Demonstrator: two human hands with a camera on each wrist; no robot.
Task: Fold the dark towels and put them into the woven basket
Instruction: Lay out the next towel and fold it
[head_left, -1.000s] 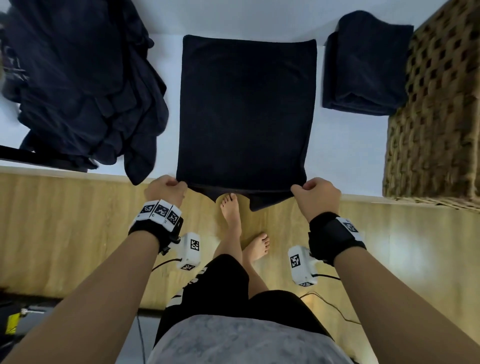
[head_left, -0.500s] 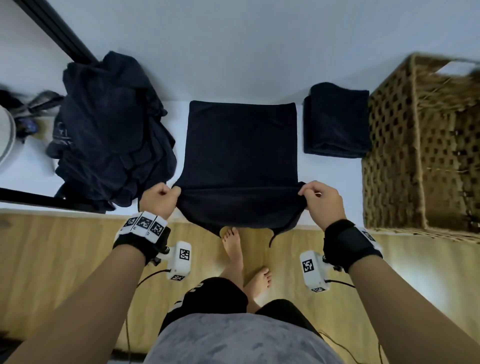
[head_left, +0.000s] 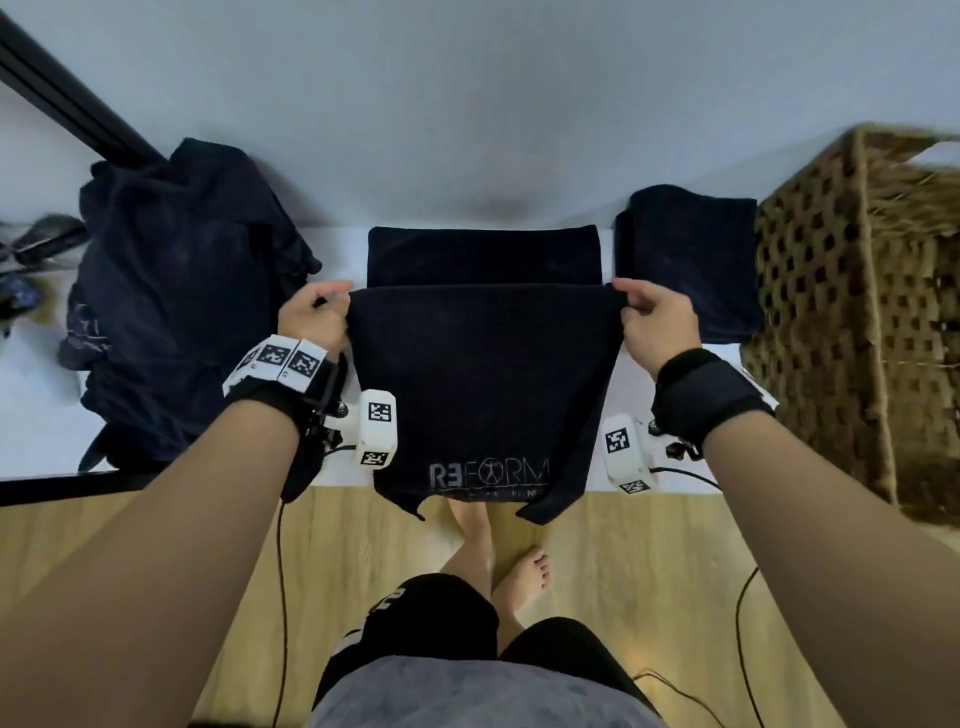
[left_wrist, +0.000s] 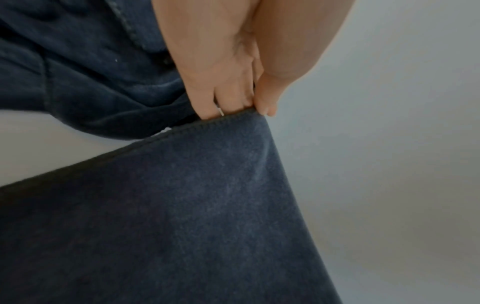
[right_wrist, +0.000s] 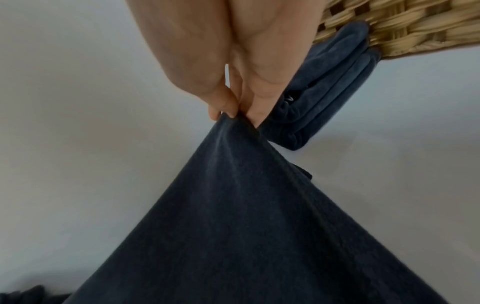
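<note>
A dark towel (head_left: 483, 374) with a REFORM logo lies on the white table (head_left: 631, 379), its near half lifted and carried toward its far edge. My left hand (head_left: 317, 317) pinches the towel's left corner (left_wrist: 233, 115). My right hand (head_left: 652, 319) pinches the right corner (right_wrist: 233, 119). A folded dark towel (head_left: 688, 260) lies to the right, beside the woven basket (head_left: 857, 322). The folded towel (right_wrist: 324, 96) and basket wall (right_wrist: 402, 26) also show in the right wrist view. An unfolded heap of dark towels (head_left: 176, 291) sits at the left.
A black bar (head_left: 67, 88) runs diagonally at the back left, with dark items (head_left: 36, 244) by the table's left edge. Below the table edge is wooden floor (head_left: 156, 545) with my bare feet (head_left: 498, 551) and cables (head_left: 743, 623).
Both hands have lifted the towel's near edge and carried it away from me over the towel, roughly two thirds of the way to the far edge. The logo side now faces up.
</note>
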